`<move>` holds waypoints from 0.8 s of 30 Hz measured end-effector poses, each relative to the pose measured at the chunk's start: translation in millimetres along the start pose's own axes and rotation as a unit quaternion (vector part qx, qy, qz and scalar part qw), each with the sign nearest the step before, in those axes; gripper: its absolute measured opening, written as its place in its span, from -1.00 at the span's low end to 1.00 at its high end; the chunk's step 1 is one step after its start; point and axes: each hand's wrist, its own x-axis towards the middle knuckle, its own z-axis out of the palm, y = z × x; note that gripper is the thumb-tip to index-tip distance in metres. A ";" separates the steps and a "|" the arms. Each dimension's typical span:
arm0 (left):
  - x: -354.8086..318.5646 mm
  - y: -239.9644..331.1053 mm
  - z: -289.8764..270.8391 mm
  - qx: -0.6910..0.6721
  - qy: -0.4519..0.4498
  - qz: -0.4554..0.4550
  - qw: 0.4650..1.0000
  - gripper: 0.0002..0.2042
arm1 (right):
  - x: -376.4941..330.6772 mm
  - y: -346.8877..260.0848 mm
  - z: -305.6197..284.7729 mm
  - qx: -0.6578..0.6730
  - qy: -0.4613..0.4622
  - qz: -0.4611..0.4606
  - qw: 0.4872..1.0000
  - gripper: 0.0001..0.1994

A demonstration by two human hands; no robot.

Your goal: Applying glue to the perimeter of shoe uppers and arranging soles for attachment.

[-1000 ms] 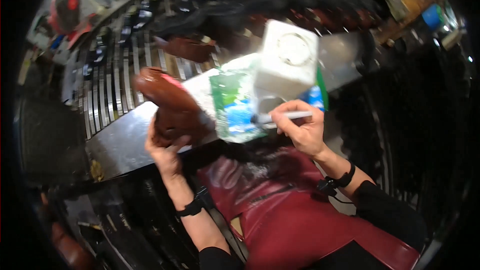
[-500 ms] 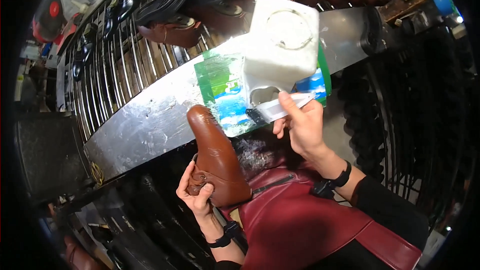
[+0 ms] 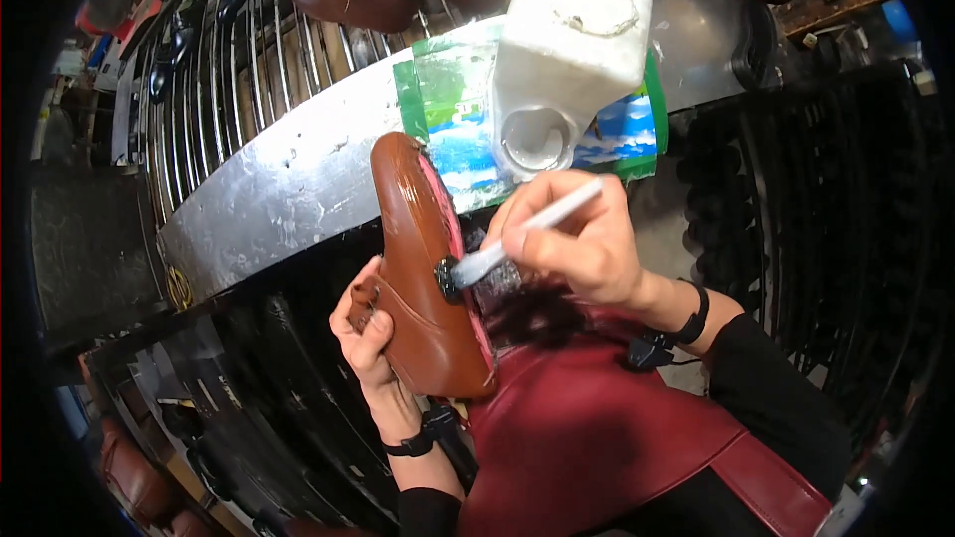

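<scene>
A brown leather shoe (image 3: 423,264) is held on its side in front of me, toe pointing away, with a pink strip along its bottom edge. My left hand (image 3: 362,333) grips it by the opening, thumb in front. In my right hand (image 3: 587,244) is a white-handled brush (image 3: 542,224), its dark bristles against the shoe's lower edge at mid-length. Beyond the right hand, a white plastic jug (image 3: 577,50) lies with a round mouth holding whitish liquid. Under the jug is a green and blue printed sheet (image 3: 453,154). The underside of the shoe is turned mostly out of view.
A metal bench top (image 3: 288,184) runs across, with a rack of metal bars (image 3: 224,89) behind it carrying brown shoes (image 3: 358,5) and black ones. Dark shelving stands at right. A dark red apron (image 3: 597,418) covers my lap.
My right hand has brought the brush from beside the jug's mouth down and left onto the shoe's edge. The shoe has been raised and turned, so the pink edge shows.
</scene>
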 end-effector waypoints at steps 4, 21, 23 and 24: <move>7.5 1.1 -1.8 -0.043 -0.019 0.000 0.999 -0.41 | -39.5 27.7 11.2 -0.068 -0.018 -0.038 0.997 -0.86; 9.5 17.6 12.8 -0.119 0.067 -0.047 0.990 -0.67 | -42.0 -20.0 29.1 -0.229 -0.136 -0.169 0.949 -0.85; 10.4 19.9 25.7 -0.180 0.074 -0.068 0.979 -0.64 | -36.6 -24.5 28.7 -0.219 -0.141 -0.171 0.950 -0.83; 9.8 26.4 35.8 -0.231 0.060 -0.086 0.967 -0.62 | -33.0 -28.5 30.8 -0.205 -0.150 -0.183 0.950 -0.82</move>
